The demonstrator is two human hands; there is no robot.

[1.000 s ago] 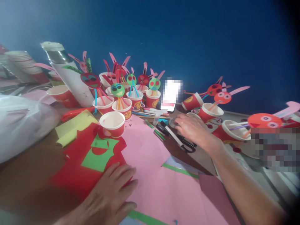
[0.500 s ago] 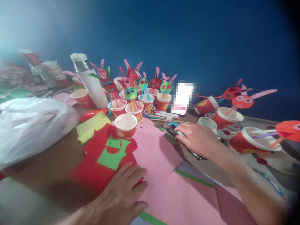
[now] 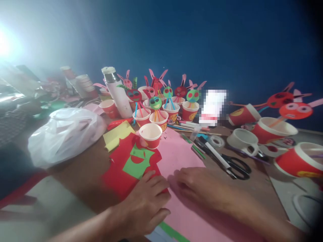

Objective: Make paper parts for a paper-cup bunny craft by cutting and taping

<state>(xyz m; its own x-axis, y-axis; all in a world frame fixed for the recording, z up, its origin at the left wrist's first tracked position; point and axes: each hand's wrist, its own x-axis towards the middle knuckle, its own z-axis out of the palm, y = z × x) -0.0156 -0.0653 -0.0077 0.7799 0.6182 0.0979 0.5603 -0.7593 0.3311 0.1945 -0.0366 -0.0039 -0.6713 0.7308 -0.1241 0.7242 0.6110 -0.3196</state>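
My left hand (image 3: pixel 147 200) lies with loosely spread fingers on red paper (image 3: pixel 113 179) and the edge of a pink sheet (image 3: pixel 174 151). A green paper offcut (image 3: pixel 135 167) with a cut-out curve is just beyond its fingertips. Over the pink sheet, my right hand (image 3: pixel 199 185) is closed, its fingers curled downward; whatever they may hold is hidden. A red and white paper cup (image 3: pixel 150 136) stands upright at the far end of the red paper. To the right of my right hand lie black-handled scissors (image 3: pixel 238 166) and a white and black pen-like tool (image 3: pixel 215 153).
Paper cups with rabbit-faced figures (image 3: pixel 155 107) stand at the back, beside a thermos flask (image 3: pixel 117 90) and a bright phone (image 3: pixel 213 107). A white plastic bag (image 3: pixel 65 134) sits left. Tape (image 3: pixel 217 141), a white mug (image 3: pixel 242 141) and tipped cups (image 3: pixel 297 159) are right.
My right hand has come back from the tools by the scissors to the pink paper, uncovering the scissors and tape. My left hand stays on the paper. The view has shifted leftward.
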